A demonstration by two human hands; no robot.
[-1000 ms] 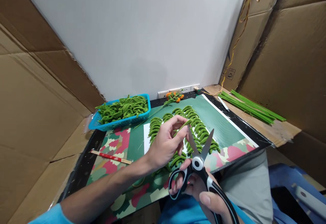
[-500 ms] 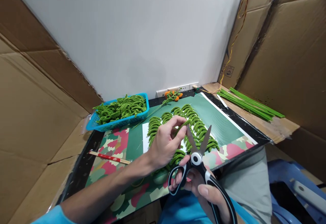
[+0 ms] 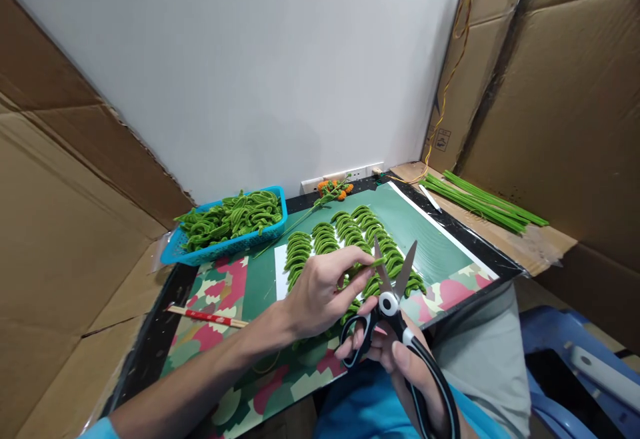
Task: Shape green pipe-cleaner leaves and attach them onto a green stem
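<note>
My left hand (image 3: 325,289) pinches a green fuzzy piece (image 3: 379,262) between thumb and fingers, its tip by the left scissor blade. My right hand (image 3: 400,359) holds black-handled scissors (image 3: 389,304), fingers through the handles and blades spread apart, pointing away from me. Beneath and beyond my left hand, curved green fuzzy pieces (image 3: 325,238) lie in several rows on a white sheet (image 3: 281,272). A blue basket (image 3: 225,247) heaped with more green pieces (image 3: 235,216) stands at the back left.
A stem with orange flowers (image 3: 335,190) lies near a power strip (image 3: 357,174) by the wall. Green sticks (image 3: 480,206) and a white pen (image 3: 430,198) are at right. Chopsticks in a red wrapper (image 3: 206,317) lie at left. Cardboard (image 3: 565,92) rises on both sides.
My left hand has turned, and the green piece has gone from slanting upward to nearly level, near the left blade. The scissors remain spread. The whole view has shifted slightly.
</note>
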